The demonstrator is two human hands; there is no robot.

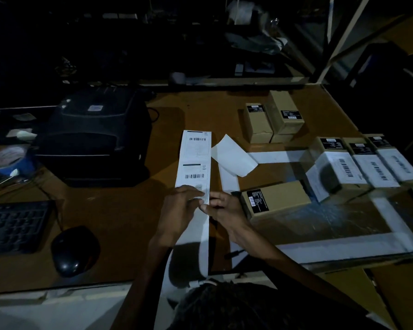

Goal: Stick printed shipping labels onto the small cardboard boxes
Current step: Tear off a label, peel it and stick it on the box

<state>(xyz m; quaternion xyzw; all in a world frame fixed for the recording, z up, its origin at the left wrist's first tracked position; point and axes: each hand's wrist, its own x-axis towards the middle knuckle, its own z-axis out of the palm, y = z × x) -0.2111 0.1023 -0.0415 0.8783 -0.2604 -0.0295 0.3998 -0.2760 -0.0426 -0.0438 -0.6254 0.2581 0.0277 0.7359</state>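
It is dim here, but both hands are working at the near end of the label strip [194, 163], which lies flat on the table [119, 210] with two printed labels left on it. The left hand [179, 210] has its fingers laid over the near label, seemingly pinching its corner; the right hand [221, 207] pinches the strip's edge just beside it — whether it grips label or backing I cannot tell. The step looks like peeling the near label free. To do it well I would lift one corner slowly, hold the backing down flat, and keep the sticky face from folding on itself. The unlabelled box [275, 198] waits just right of the hands, its top bare. Three labelled boxes [365, 163] sit in a row at the right, with two more plain boxes [272, 121] farther back.
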